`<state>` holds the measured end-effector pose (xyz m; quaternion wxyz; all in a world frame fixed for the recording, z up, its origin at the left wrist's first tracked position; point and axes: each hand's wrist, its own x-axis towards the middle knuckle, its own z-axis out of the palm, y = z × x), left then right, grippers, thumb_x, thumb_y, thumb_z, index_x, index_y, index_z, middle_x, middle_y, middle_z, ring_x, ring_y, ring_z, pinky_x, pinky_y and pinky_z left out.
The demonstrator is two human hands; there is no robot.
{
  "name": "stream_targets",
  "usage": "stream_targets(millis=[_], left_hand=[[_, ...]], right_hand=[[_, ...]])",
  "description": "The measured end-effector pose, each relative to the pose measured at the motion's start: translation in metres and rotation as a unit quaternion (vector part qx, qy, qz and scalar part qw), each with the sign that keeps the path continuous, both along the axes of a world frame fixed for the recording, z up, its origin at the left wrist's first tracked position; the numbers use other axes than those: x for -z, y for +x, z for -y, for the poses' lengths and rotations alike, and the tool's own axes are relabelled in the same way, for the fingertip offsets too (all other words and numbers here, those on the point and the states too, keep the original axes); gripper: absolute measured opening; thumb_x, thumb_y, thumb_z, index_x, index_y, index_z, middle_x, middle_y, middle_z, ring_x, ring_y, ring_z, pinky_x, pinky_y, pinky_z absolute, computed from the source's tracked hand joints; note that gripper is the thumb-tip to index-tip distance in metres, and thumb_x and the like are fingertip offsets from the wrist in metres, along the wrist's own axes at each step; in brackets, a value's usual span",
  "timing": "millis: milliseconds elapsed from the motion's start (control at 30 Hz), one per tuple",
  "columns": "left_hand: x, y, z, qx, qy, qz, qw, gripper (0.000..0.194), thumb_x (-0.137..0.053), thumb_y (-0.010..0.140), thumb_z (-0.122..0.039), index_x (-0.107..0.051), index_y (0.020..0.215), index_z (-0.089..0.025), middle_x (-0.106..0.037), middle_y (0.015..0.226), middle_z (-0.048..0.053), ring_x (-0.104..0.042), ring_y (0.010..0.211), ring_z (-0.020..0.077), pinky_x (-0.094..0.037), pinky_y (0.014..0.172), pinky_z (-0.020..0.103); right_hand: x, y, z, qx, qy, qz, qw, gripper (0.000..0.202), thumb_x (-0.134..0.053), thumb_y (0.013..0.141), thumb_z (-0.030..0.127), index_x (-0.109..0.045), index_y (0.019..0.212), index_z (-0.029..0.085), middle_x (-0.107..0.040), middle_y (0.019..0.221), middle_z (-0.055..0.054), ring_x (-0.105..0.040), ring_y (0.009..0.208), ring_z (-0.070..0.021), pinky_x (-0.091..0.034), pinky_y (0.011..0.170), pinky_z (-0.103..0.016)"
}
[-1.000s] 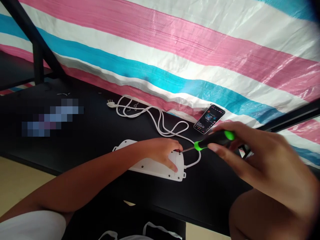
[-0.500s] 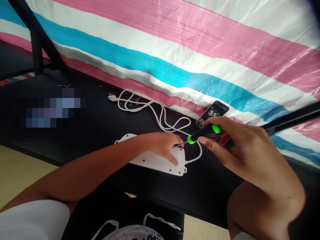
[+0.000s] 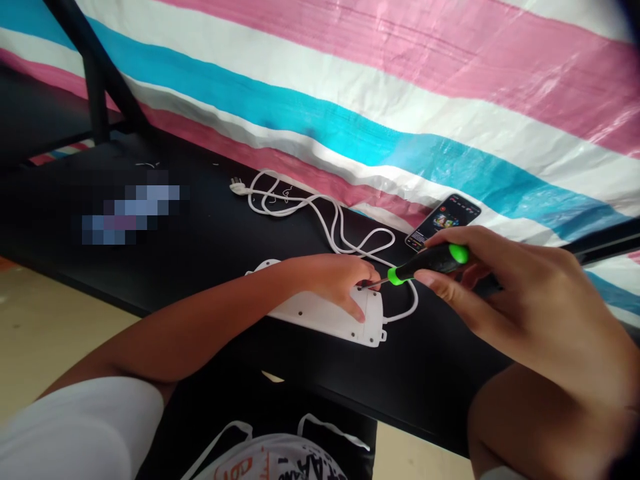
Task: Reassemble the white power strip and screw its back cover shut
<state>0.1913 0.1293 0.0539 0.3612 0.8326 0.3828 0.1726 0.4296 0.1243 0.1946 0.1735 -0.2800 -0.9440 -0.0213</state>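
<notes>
A white power strip [image 3: 325, 319] lies with its screw-holed underside up on the black table. Its near right end is held by my left hand [image 3: 341, 279], thumb pressed on the casing and fingers curled over the far edge. In my right hand [image 3: 515, 293] is a black and green screwdriver [image 3: 431, 261], gripped by the handle and tilted down to the left. Its tip meets the strip at a hole near the far right corner, beside my left fingers. A white cord [image 3: 333, 230] runs from the strip's right end and loops behind it.
A phone [image 3: 444, 221] with a lit screen lies behind my right hand. The cord's plug [image 3: 238, 187] rests further left, near a pixelated item [image 3: 130, 213]. A striped plastic sheet [image 3: 325, 127] hangs along the table's far side, with a black frame bar [image 3: 97, 87] at left.
The whole view has shifted, so everything appears further right and slightly higher. Both hands keep their hold on the power strip and the screwdriver, whose tip stays at the same corner.
</notes>
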Motion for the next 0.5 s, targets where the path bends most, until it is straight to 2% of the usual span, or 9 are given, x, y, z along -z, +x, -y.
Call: stream_targets(millis=[100,200,300,400,500], left_hand=[[-0.001,0.000,-0.001,0.009,0.006,-0.002,1.000,0.059,-0.089,0.072,-0.052,-0.068,0.118,-0.021,-0.069,0.112,0.005,-0.065,0.092,0.0222,-0.046,0.079,0.032],[-0.003,0.000,-0.001,0.019,0.019,-0.002,1.000,0.053,-0.090,0.072,-0.046,-0.068,0.113,-0.020,-0.069,0.109,0.005,-0.065,0.091,0.0222,-0.046,0.078,0.032],[-0.005,0.000,0.001,0.014,0.015,0.012,1.000,0.047,-0.089,0.074,-0.045,-0.067,0.107,-0.020,-0.070,0.101,0.004,-0.065,0.087,0.0216,-0.046,0.075,0.033],[-0.005,0.002,0.002,-0.015,0.017,0.091,0.996,0.045,-0.082,0.081,-0.055,-0.065,0.100,-0.018,-0.070,0.094,0.004,-0.065,0.080,0.0185,-0.047,0.070,0.031],[-0.004,0.007,0.003,-0.048,0.076,0.181,0.979,0.041,-0.078,0.088,-0.055,-0.066,0.097,-0.016,-0.070,0.091,0.004,-0.065,0.077,0.0154,-0.047,0.069,0.029]], right_hand=[[0.002,-0.002,-0.002,-0.001,0.020,0.006,1.000,0.034,-0.064,0.098,0.047,-0.065,0.124,0.025,-0.073,0.084,-0.001,-0.064,0.057,-0.0176,-0.047,0.058,-0.031],[0.007,-0.006,-0.008,-0.012,0.076,-0.017,0.997,0.037,-0.071,0.093,0.049,-0.067,0.119,0.023,-0.072,0.078,-0.001,-0.065,0.057,-0.0162,-0.045,0.058,-0.029],[0.013,-0.014,-0.013,-0.012,0.115,-0.045,0.992,0.037,-0.074,0.090,0.053,-0.069,0.104,0.019,-0.071,0.074,-0.002,-0.063,0.054,-0.0142,-0.041,0.054,-0.027],[0.019,-0.020,-0.015,-0.004,0.158,-0.062,0.985,0.036,-0.073,0.089,0.053,-0.064,0.084,0.018,-0.065,0.064,-0.002,-0.057,0.050,-0.0125,-0.035,0.052,-0.027],[0.022,-0.024,-0.014,0.011,0.200,-0.072,0.977,0.038,-0.072,0.090,0.052,-0.057,0.076,0.020,-0.054,0.053,0.001,-0.049,0.046,-0.0122,-0.029,0.050,-0.028]])
